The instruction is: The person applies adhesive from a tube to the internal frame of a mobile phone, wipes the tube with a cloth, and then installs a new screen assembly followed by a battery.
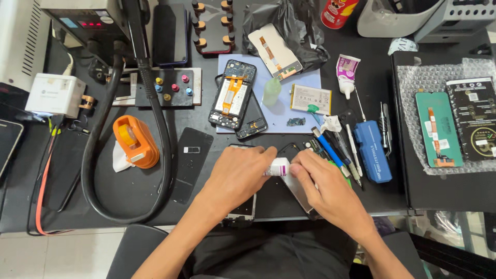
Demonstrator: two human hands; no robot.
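My left hand (pixel 238 173) and my right hand (pixel 318 178) meet at the front middle of the black bench. Between their fingertips they hold a small white tube-like piece with a purple band (pixel 279 167). Under both hands lies a phone (pixel 243 211) flat on the bench, mostly covered; only its lower edge shows. A grey strip or blade (pixel 302 196) sticks out beneath my right hand. Whether the white piece touches the phone is hidden.
An opened phone body (pixel 231 94), a battery (pixel 310 98) and a screen part (pixel 275 51) lie on a blue mat (pixel 279 111). An orange tape dispenser (pixel 135 140) and thick black hose (pixel 160 150) sit left. Pens and tweezers (pixel 338 150), blue tool case (pixel 373 150), bubble-wrapped screens (pixel 439 129) sit right.
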